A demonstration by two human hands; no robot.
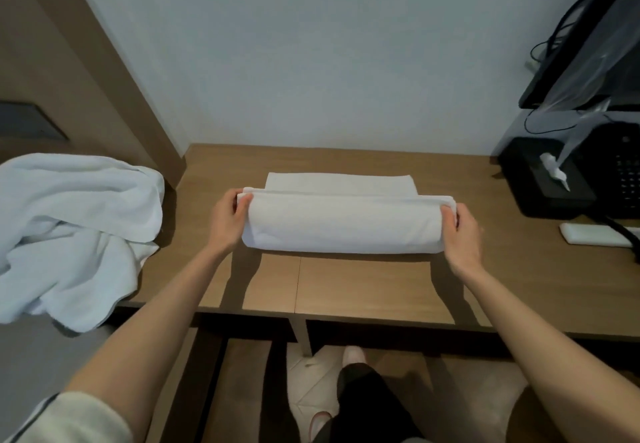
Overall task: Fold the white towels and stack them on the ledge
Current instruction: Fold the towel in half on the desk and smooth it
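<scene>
Gripping the folded white towel at both ends: left hand pinches the left end, right hand the right. It lies mid-way along the worktop, its far edge overlapping a second folded towel. Unfolded towels are heaped at left.

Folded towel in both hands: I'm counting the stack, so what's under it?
A flat white towel layer on the wooden ledge shows past its far edge. The held towel covers the rest, so whether more lies beneath cannot be seen.
</scene>
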